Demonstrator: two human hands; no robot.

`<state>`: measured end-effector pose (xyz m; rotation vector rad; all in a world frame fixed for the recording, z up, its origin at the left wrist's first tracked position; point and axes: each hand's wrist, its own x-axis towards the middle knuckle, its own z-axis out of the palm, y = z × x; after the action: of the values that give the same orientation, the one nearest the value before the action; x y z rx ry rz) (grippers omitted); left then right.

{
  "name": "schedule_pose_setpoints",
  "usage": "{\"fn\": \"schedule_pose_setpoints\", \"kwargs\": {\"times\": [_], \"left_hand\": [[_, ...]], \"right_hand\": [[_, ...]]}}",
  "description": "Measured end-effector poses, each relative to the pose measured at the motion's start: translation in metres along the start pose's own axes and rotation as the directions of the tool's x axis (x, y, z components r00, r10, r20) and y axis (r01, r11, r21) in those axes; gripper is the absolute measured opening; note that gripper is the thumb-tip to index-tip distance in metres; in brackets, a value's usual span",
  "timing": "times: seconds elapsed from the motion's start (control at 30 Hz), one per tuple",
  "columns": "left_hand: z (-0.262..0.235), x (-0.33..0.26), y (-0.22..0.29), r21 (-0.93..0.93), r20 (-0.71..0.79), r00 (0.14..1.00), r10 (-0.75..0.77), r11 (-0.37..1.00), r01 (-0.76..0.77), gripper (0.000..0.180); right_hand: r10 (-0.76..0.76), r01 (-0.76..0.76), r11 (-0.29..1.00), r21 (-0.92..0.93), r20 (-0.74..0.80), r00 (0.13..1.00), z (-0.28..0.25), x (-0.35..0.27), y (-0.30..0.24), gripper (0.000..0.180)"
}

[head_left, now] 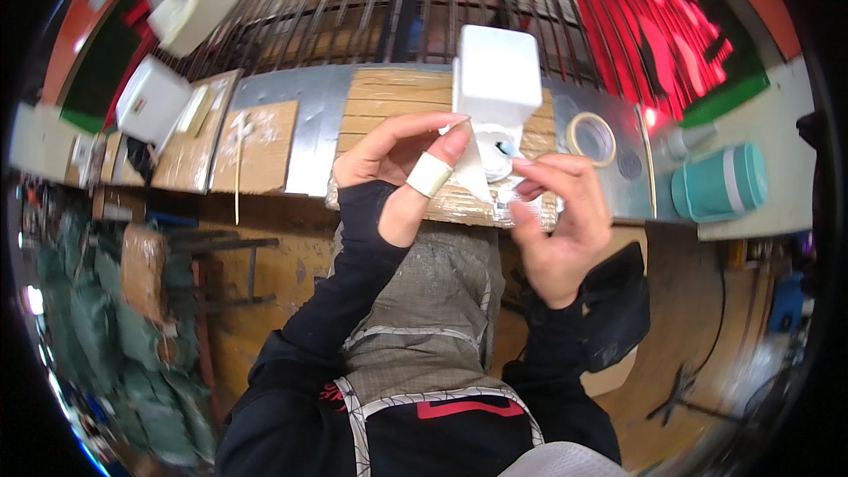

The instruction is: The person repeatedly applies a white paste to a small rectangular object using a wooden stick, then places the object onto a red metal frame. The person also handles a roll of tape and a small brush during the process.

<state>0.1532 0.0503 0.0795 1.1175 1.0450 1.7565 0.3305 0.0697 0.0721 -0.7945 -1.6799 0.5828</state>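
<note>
Left hand (pixel 380 159): thumb, wrapped in a beige band (pixel 429 175), and index finger brought together at the tips, pinching the upper end of a thin white piece (pixel 474 168) that tapers and hangs above the padded cardboard (pixel 380 93) on the table (pixel 316 119). Right hand (pixel 570 234): fingers curled, thumb and index slightly apart, near a small pale-blue scrap (pixel 510 150); cannot tell whether they grip it, owing to blur. A white vessel (pixel 500 71), blocky at the far end, stands just beyond both hands; tape roll (pixel 609 139) to its right. Handling estimate: the piece appears very light, flexible, easily creased, possibly tacky if adhesive (unconfirmed). Best hold: edge or corner, light fingertip pinch, face untouched. Vessel looks rigid, smooth, perhaps slippery; steady by its broad sides.
</note>
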Motion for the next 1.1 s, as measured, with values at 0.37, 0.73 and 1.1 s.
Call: {"fn": "schedule_pose_setpoints", "kwargs": {"times": [0.37,0.73,1.1], "left_hand": [[-0.022,-0.038,0.065,0.204,-0.402,0.86,0.315,0.946,-0.252,0.015],[-0.085,-0.078,0.125,0.268,-0.438,0.828,0.349,0.93,-0.25,0.012],[-0.183,-0.088,0.15,0.468,-0.452,0.671,0.588,0.796,-0.383,0.015]], "right_hand": [[-0.141,0.053,0.887,0.459,0.159,0.977,0.068,0.019,-0.04,0.043],[-0.393,0.119,0.805,0.582,0.371,0.841,0.106,0.025,-0.103,0.023],[-0.2,-0.063,0.836,0.545,0.41,0.89,0.202,0.028,-0.173,0.034]]}}
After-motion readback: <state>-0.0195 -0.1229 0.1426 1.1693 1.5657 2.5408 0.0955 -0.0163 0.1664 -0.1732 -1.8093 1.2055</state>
